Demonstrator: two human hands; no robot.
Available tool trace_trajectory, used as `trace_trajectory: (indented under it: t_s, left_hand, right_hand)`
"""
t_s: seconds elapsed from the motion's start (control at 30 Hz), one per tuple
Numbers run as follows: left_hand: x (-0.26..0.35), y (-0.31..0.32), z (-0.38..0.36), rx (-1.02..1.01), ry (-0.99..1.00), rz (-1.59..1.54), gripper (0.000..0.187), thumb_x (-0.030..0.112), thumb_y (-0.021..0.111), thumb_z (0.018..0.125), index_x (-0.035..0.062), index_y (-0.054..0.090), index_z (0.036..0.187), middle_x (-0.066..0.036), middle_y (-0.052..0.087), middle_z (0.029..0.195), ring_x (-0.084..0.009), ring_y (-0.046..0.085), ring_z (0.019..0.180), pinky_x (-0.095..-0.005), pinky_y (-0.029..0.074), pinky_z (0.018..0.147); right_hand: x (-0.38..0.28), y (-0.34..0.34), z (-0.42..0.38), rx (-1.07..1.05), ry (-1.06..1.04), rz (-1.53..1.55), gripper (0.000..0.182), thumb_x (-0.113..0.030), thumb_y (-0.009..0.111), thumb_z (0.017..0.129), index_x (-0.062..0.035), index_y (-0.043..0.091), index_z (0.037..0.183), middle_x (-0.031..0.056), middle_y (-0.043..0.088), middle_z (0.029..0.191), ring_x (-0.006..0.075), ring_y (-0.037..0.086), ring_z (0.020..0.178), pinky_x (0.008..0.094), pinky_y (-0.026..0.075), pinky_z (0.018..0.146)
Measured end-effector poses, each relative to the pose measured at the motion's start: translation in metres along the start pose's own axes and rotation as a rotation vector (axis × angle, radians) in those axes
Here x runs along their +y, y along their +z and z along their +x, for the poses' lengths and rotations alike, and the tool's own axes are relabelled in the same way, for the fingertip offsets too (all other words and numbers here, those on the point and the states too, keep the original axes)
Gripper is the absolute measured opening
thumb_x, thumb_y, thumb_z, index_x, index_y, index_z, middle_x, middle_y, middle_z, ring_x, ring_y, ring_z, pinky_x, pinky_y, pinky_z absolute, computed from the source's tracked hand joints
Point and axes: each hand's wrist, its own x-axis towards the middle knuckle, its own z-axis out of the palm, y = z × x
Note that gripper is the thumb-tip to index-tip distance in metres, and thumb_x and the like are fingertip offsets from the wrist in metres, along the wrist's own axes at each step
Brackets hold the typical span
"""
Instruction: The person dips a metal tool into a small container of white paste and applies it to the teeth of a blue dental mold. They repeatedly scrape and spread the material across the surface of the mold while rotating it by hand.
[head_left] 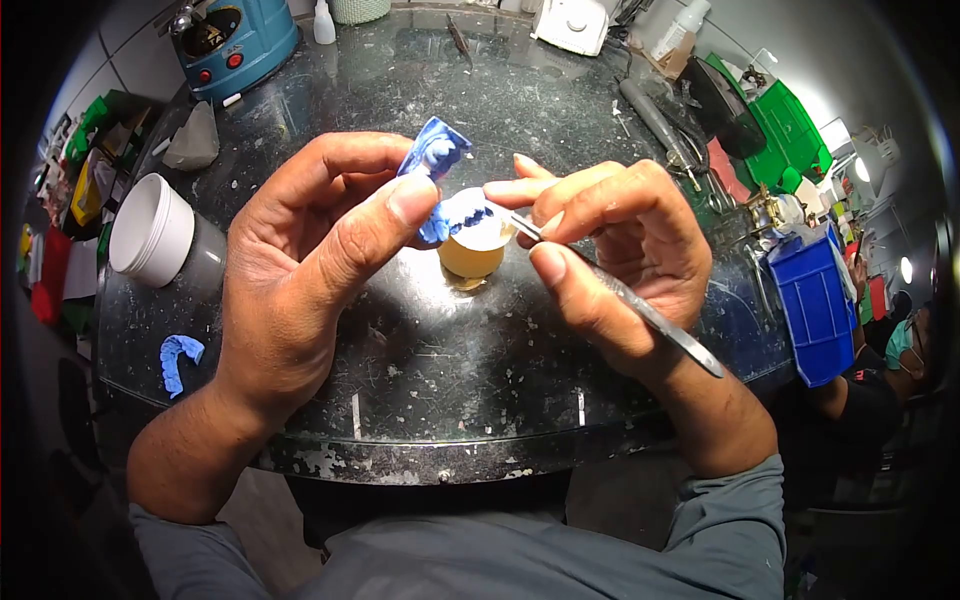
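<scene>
Left hand: your left hand (290, 265) has thumb and fingers pinched together on the blue moulded piece (437, 155), held up in front of you, in line with the amber jar (468, 262).
Right hand: your right hand (652, 225) has thumb and fingers closed around the slim metal tool (640, 303), its handle slanting back over your palm.
Tool tip: it points at the piece's dark lower edge — whether it touches, I can't tell.
Slip: neither hand appears braced on the table (430, 350), so a jerk could gouge the piece or catch your left thumb.
Squeeze: too hard a pinch might bend or crack it.
Jar: dropping your hands carelessly could knock it over.
Blue arch: the loose blue arch (172, 366) lies near your left forearm; a sideways sweep could shove it off.
</scene>
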Motion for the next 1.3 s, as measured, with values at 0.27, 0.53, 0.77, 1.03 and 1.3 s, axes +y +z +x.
trace_trajectory:
  t_s: [0.27,0.53,0.77,1.03,1.3]
  left_hand:
    - [-0.0006,-0.0009,0.0003,-0.015,0.009,0.025,0.03,0.021,0.061,0.093,0.0008,0.057,0.115,-0.01,0.061,0.106,-0.0161,0.062,0.1,-0.0369,0.054,0.089]
    - [-0.0011,0.0029,0.0017,0.006,-0.093,-0.218,0.029,0.022,0.06,0.092,0.0002,0.054,0.11,-0.009,0.058,0.105,-0.0179,0.062,0.1,-0.0398,0.055,0.091]
    - [-0.0014,0.0037,0.003,0.008,-0.127,-0.318,0.029,0.023,0.06,0.091,0.0016,0.053,0.109,-0.01,0.057,0.105,-0.0192,0.064,0.1,-0.0409,0.056,0.093]
    - [0.0003,0.0039,0.0026,0.006,-0.157,-0.321,0.028,0.025,0.061,0.09,0.0029,0.052,0.106,-0.009,0.059,0.102,-0.02,0.065,0.099,-0.0413,0.055,0.094]
    - [-0.0001,0.0041,0.0015,0.002,-0.129,-0.293,0.029,0.023,0.062,0.09,0.0027,0.053,0.108,-0.009,0.059,0.102,-0.0191,0.063,0.101,-0.0411,0.054,0.094]
  right_hand:
    - [-0.0005,0.0009,-0.0008,0.016,0.003,0.0,0.017,0.003,0.059,0.083,-0.0043,0.05,0.096,0.0088,0.057,0.088,0.033,0.065,0.104,0.0562,0.036,0.107]
    - [0.0019,0.0011,-0.0011,0.03,-0.053,-0.039,0.017,0.005,0.057,0.084,-0.0037,0.05,0.096,0.0099,0.057,0.09,0.034,0.065,0.103,0.0556,0.036,0.107]
    - [0.0009,-0.0005,-0.001,0.006,-0.097,-0.099,0.018,0.007,0.056,0.083,-0.002,0.049,0.097,0.0113,0.056,0.092,0.0352,0.064,0.106,0.0539,0.038,0.107]
    - [0.0042,-0.0013,0.0001,-0.007,-0.14,-0.131,0.022,0.01,0.057,0.08,-0.0008,0.05,0.098,0.0127,0.057,0.094,0.0354,0.064,0.106,0.0523,0.039,0.107]
    - [0.0024,0.0004,-0.0013,0.029,-0.116,-0.056,0.02,0.008,0.056,0.082,-0.0017,0.048,0.097,0.0114,0.056,0.091,0.0356,0.064,0.106,0.0555,0.037,0.107]
